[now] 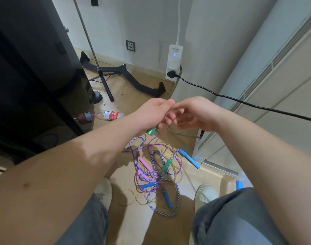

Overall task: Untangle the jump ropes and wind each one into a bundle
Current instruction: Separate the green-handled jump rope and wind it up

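The jump ropes lie in a knotted heap on the floor between the person's two shoes, well in from the wall edge, with pink, blue and green handles scattered through the loops. The left hand is raised above the heap, its fingers closed round a green handle, whose purple cord trails down into the tangle; lifting one end this way likely lets the weight of the rope show where it crosses the others. The right hand sits just beside the left, fingers loosely spread and curled. It may be pinching a thin cord near the left fingertips, but I cannot tell. No bundle is wound yet.
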Demonstrator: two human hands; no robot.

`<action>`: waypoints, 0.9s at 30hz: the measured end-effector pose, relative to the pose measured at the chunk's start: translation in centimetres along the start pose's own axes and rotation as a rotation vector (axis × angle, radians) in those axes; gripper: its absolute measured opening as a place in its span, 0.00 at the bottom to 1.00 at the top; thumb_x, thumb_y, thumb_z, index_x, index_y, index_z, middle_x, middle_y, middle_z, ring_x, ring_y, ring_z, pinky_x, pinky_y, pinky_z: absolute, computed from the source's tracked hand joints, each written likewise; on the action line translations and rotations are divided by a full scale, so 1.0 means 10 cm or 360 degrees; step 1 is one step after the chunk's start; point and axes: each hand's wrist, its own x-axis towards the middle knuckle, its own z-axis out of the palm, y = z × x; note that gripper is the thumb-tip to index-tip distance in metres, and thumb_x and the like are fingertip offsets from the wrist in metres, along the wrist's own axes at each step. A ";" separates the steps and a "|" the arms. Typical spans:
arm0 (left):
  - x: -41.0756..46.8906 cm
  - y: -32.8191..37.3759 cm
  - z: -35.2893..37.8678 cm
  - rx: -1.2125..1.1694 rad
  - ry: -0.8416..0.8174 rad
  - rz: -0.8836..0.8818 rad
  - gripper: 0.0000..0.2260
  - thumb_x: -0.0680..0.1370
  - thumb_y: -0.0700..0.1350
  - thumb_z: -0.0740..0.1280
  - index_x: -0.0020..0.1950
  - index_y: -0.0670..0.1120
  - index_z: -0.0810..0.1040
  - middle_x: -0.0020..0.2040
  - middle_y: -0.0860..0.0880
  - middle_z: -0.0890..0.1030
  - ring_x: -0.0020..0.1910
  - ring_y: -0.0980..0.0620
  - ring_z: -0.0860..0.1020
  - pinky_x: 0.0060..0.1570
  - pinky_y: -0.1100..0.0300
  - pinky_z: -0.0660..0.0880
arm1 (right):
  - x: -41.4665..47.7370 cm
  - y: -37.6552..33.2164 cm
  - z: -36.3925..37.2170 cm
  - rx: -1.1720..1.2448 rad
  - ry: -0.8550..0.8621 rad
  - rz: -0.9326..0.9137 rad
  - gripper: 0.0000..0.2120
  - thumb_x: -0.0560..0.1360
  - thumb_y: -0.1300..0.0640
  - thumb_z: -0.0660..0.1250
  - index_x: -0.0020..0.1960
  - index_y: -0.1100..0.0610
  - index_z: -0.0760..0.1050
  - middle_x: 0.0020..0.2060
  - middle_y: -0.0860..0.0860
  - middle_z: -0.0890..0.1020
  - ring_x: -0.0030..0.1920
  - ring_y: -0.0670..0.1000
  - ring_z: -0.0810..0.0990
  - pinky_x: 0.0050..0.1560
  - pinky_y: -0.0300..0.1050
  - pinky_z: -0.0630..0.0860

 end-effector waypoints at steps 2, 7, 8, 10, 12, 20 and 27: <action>0.02 0.01 -0.02 -0.0100 0.0061 0.0009 0.15 0.85 0.51 0.57 0.43 0.45 0.74 0.35 0.49 0.79 0.31 0.54 0.74 0.25 0.63 0.66 | -0.02 0.05 0.05 -0.0211 -0.0230 0.0034 0.10 0.80 0.64 0.60 0.57 0.63 0.78 0.47 0.59 0.81 0.46 0.57 0.82 0.53 0.56 0.80; 0.03 0.05 -0.05 -0.0258 0.0199 0.0016 0.15 0.84 0.53 0.57 0.43 0.47 0.72 0.37 0.50 0.81 0.31 0.55 0.77 0.24 0.64 0.65 | -0.03 0.19 0.20 -0.0821 -0.0653 0.0062 0.10 0.81 0.60 0.63 0.57 0.50 0.80 0.51 0.49 0.85 0.49 0.50 0.84 0.52 0.53 0.81; 0.03 0.06 -0.05 -0.0236 0.0228 0.0015 0.14 0.84 0.54 0.57 0.44 0.47 0.72 0.39 0.50 0.82 0.33 0.55 0.78 0.24 0.65 0.65 | -0.02 0.20 0.23 -0.0865 -0.0643 0.0020 0.08 0.82 0.59 0.64 0.55 0.50 0.81 0.49 0.48 0.85 0.49 0.49 0.84 0.53 0.52 0.81; 0.03 0.06 -0.07 -0.0166 0.0271 -0.0006 0.14 0.84 0.55 0.58 0.46 0.49 0.75 0.44 0.50 0.84 0.39 0.55 0.79 0.26 0.65 0.67 | -0.01 0.15 0.27 -0.0858 -0.0520 -0.0113 0.07 0.82 0.58 0.64 0.53 0.55 0.80 0.45 0.50 0.85 0.46 0.50 0.84 0.50 0.50 0.81; 0.01 0.04 -0.09 -0.0084 0.0276 -0.0086 0.15 0.83 0.57 0.57 0.47 0.49 0.77 0.45 0.51 0.83 0.41 0.53 0.78 0.27 0.65 0.69 | -0.02 0.07 0.28 -0.0693 -0.0339 -0.0260 0.07 0.82 0.58 0.63 0.53 0.61 0.78 0.42 0.53 0.83 0.41 0.50 0.84 0.46 0.50 0.80; -0.07 0.01 -0.04 0.0194 -0.0071 -0.0299 0.22 0.84 0.58 0.50 0.55 0.48 0.79 0.51 0.49 0.86 0.44 0.56 0.84 0.30 0.64 0.70 | -0.05 -0.23 0.17 0.0492 0.0282 -0.0628 0.06 0.83 0.63 0.60 0.55 0.64 0.74 0.36 0.56 0.78 0.32 0.52 0.78 0.39 0.48 0.79; -0.09 -0.06 -0.02 0.0172 0.0009 -0.0145 0.08 0.82 0.45 0.60 0.51 0.46 0.78 0.53 0.47 0.84 0.40 0.55 0.85 0.23 0.66 0.67 | 0.01 -0.21 0.09 0.0426 0.0466 -0.0340 0.07 0.81 0.63 0.62 0.53 0.63 0.78 0.36 0.55 0.82 0.37 0.54 0.79 0.40 0.48 0.81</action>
